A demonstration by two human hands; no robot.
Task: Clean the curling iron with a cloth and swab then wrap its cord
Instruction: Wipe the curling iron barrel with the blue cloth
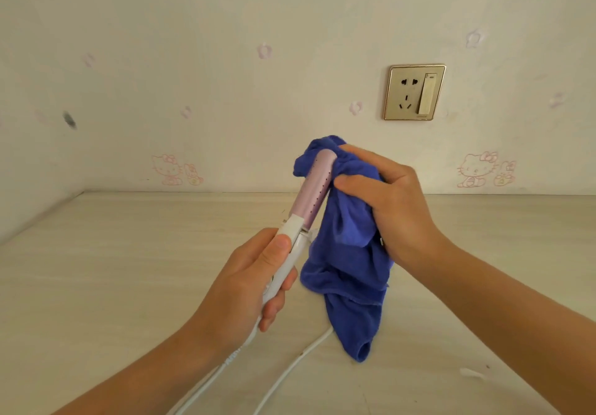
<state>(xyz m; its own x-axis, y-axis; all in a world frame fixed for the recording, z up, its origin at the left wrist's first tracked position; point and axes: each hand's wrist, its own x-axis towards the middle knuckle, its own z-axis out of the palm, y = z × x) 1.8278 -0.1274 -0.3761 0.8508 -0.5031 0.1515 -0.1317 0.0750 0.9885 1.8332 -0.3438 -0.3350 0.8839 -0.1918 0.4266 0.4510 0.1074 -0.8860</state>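
Note:
My left hand (254, 282) grips the white handle of the curling iron (311, 194), whose lilac barrel points up and away above the table. A blue cloth (348, 260) is bunched around the barrel's tip and right side, and its loose end hangs down to the tabletop. My right hand (387, 198) holds that cloth pressed against the barrel near the tip. The iron's white cord (290, 366) runs from the handle's base and loops across the table toward the bottom edge of the view. No swab is recognisable.
A pale wooden table (129, 269) meets a wallpapered wall behind. A gold wall socket with a switch (414, 92) sits on the wall at upper right. A small white scrap (471, 373) lies on the table at lower right.

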